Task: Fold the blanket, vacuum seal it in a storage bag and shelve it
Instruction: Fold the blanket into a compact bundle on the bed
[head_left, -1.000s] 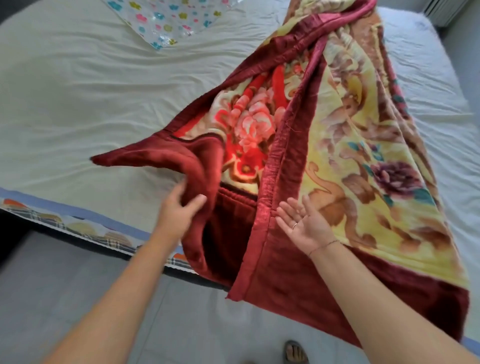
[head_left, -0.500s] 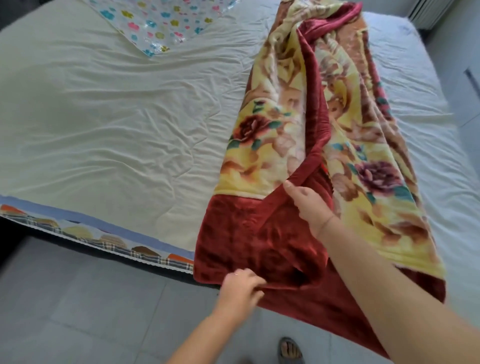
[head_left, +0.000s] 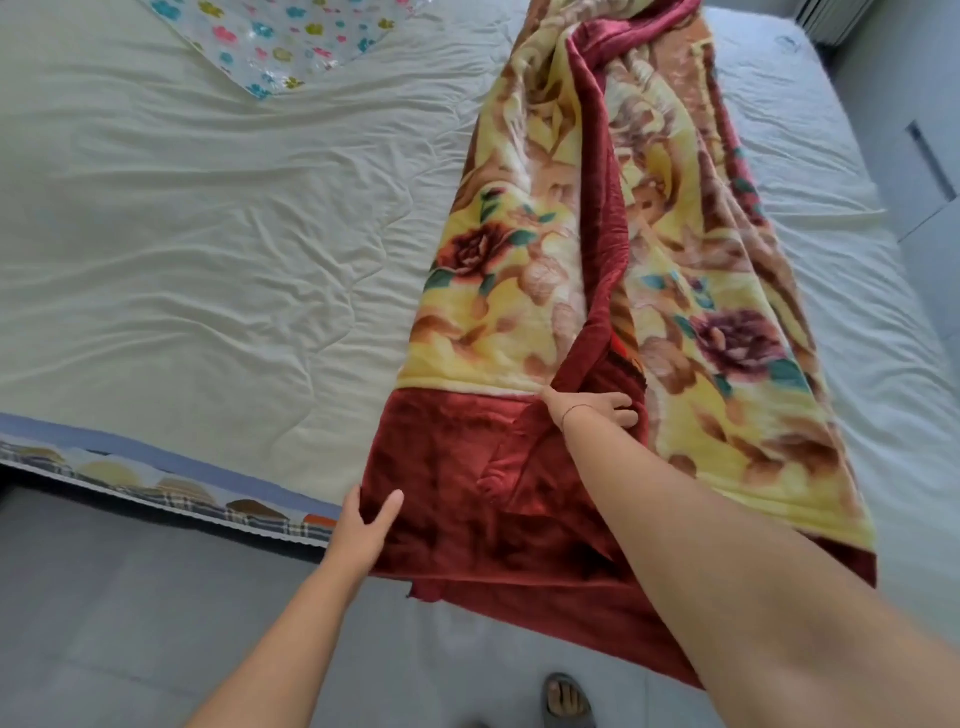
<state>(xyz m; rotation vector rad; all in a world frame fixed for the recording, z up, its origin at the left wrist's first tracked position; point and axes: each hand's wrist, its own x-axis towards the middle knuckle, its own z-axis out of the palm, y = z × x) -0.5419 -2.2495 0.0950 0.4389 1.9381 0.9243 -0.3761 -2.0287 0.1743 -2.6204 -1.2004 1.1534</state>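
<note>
Blanket (head_left: 545, 312) on right part of bed (head_left: 208, 260), folded lengthwise into narrow strip. Long axis runs away from person; red border end points at person and overhangs bed edge. Left hand (head_left: 363, 530) pinches near left corner, thumb on top. Right hand (head_left: 587, 410) curls round red inner edge of flap. Step, by my judgement: lengthwise fold. Next move calls for squaring edges, then folding crosswise. Storage bag (head_left: 280, 41) lies well apart, at far left.
</note>
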